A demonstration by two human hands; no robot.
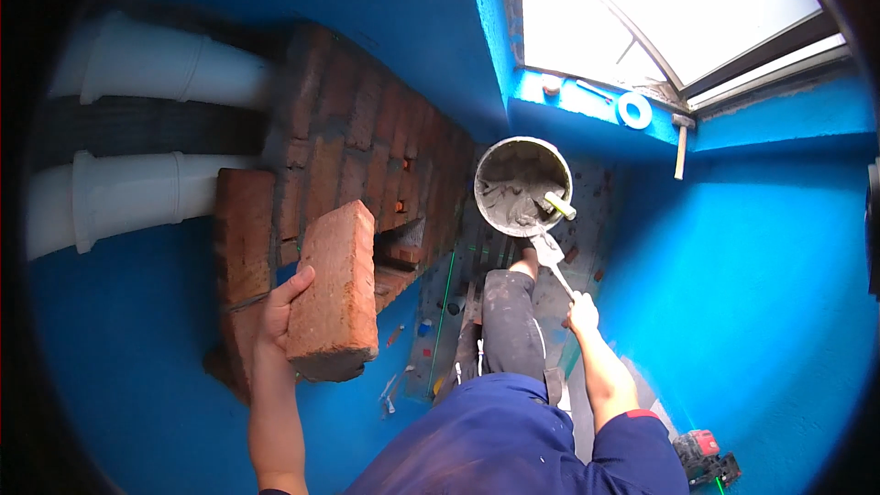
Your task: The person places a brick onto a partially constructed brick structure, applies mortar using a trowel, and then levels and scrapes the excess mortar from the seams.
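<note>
My left hand (286, 307) grips a red brick (332, 280) by its left side, thumb on the broad face. Grey mortar (332, 366) coats the brick's lower end. My right hand (582, 313) is closed round the handle of a trowel (548, 250), whose mortar-smeared blade is just below the bucket. That round bucket (478, 200) holds wet grey mortar (521, 185). A light yellow-green handle (560, 205) sticks out of it. Left of the bucket stands a partly built brick wall (359, 128), with a gap in its courses close to the held brick.
Two white pipes (137, 192) run beside the brickwork at left. Blue walls (761, 275) surround me. On the window ledge lie a roll of tape (633, 111) and a hammer (680, 148). A red and black device (704, 454) stands at lower right. Small debris litters the floor.
</note>
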